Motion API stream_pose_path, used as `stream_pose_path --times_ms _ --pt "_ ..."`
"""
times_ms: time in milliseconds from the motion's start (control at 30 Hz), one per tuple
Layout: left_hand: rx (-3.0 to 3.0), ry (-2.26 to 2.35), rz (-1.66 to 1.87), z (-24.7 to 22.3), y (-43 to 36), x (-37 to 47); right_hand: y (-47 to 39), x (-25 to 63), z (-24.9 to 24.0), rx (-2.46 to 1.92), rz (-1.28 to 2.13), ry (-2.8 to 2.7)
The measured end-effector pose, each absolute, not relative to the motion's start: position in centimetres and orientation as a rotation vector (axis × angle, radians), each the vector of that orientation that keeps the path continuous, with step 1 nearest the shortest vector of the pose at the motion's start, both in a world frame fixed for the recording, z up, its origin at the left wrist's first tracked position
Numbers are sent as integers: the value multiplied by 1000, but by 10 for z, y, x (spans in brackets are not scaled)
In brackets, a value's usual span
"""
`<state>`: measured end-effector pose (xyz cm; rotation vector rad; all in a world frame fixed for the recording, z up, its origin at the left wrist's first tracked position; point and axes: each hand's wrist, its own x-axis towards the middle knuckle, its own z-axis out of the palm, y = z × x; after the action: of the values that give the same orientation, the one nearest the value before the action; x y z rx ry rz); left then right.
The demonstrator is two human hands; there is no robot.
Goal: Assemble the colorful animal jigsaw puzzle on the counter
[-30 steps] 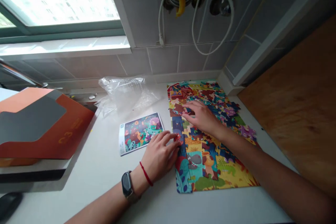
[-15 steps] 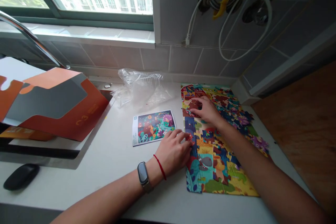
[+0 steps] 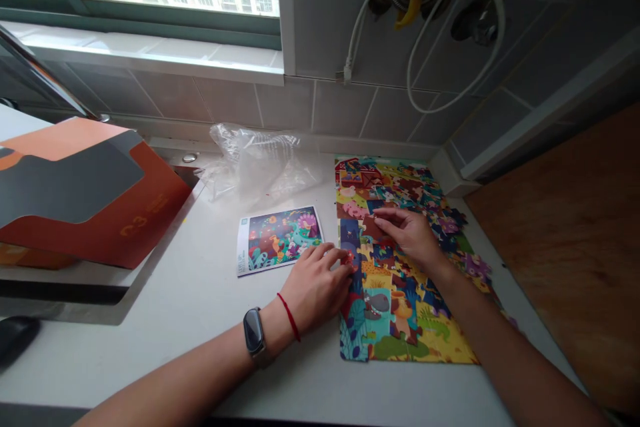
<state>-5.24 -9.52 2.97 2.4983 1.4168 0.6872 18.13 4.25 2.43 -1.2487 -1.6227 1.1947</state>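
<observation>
A colourful jigsaw puzzle (image 3: 435, 330) lies on the white counter, with loose pieces scattered over its upper and right parts. Over its left middle, my right hand (image 3: 413, 237) pinches a brown puzzle piece (image 3: 370, 228) between thumb and fingers. My left hand (image 3: 320, 280) rests at the puzzle's left edge, fingers bent but apart. Its fingertips touch a dark blue strip of pieces near a red-patterned piece (image 3: 351, 260); the thumb is hidden. Just beyond my left hand lies a picture card (image 3: 285, 240) showing a colourful animal scene.
A crumpled clear plastic bag (image 3: 260, 163) lies by the tiled wall. An open orange box (image 3: 100, 213) stands at the left, with a black mouse (image 3: 17, 340) in front. White cable (image 3: 413, 73) hangs on the wall; a wooden panel (image 3: 565, 233) borders the right.
My right hand has moved down and slightly right across the puzzle, uncovering a pink pig picture near the upper left. My left hand stays at the edge. The whole view has shifted slightly.
</observation>
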Motion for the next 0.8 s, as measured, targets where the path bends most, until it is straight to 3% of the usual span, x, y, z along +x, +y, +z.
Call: stream_pose_path --times_ms 800 --pt "2596 1387 721 30 -95 -55 36 181 4 -1110 1199 -1642"
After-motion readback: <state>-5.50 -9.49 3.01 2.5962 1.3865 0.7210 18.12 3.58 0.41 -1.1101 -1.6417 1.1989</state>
